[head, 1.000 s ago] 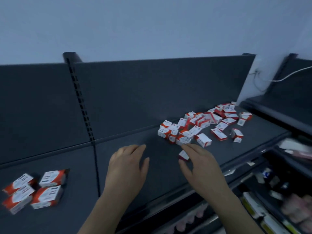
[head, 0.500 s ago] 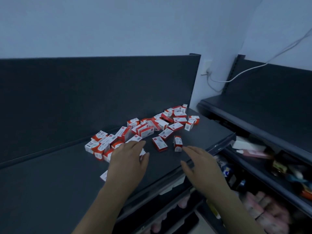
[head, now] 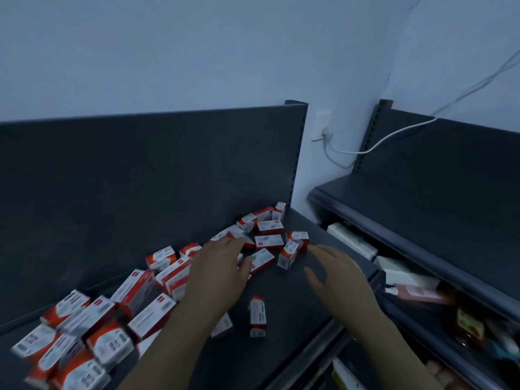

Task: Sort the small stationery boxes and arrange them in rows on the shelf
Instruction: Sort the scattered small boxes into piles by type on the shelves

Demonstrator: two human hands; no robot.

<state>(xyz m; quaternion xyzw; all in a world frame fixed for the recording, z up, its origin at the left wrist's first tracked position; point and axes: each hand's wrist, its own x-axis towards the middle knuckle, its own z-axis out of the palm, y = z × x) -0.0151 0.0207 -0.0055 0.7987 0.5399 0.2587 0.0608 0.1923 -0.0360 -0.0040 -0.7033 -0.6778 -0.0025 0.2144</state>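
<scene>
The scattered red-and-white boxes [head: 268, 242] lie under my flat, straight-fingered left hand [head: 216, 274] and just left of my spread, empty right hand [head: 337, 277] on the shelf [head: 295, 308]; they look like light, stiff cardboard, best pinched across their long sides.

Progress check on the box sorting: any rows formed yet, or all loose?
Done: nothing visible, with no row in view. The red-and-white boxes lie jumbled along the back of the shelf, and a lone box sits apart nearer the front edge. In hand: the left hand reaches flat over the pile, and the right hand is open, holding nothing. Left: sorting and lining up essentially every box.
</scene>
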